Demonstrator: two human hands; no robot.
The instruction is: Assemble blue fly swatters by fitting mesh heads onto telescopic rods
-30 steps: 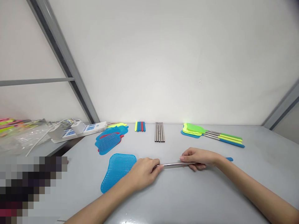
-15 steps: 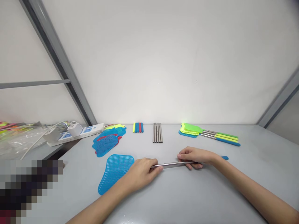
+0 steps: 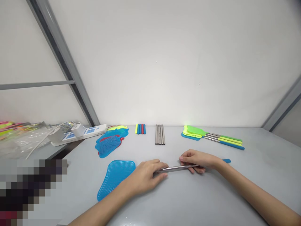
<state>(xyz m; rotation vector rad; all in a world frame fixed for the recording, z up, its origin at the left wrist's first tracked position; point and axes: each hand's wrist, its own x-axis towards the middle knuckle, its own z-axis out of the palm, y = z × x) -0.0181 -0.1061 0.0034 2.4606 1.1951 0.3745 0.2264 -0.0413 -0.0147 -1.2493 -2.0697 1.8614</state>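
Observation:
A fly swatter with a blue mesh head [image 3: 117, 175], a thin metal rod [image 3: 176, 168] and a blue handle [image 3: 226, 160] lies across the front of the table. My left hand [image 3: 148, 175] is over the joint of head and rod, its fingers loosely round the rod and the thumb a little off it. Farther right, my right hand [image 3: 194, 161] has its fingers curled about the rod near the handle. The palm hides where rod and handle meet.
Loose swatter heads [image 3: 110, 146] lie back left. Coloured handles [image 3: 140, 129] and metal rods [image 3: 160, 134] stand in rows at the back middle. Whole fly swatters [image 3: 211, 137] are stacked back right. A power strip [image 3: 94, 131] edges the left side, near plastic bags [image 3: 28, 141].
My left thumb has come away from the rod, and the left grip looks looser. The blue head has shifted slightly nearer. My right hand stays in almost the same place.

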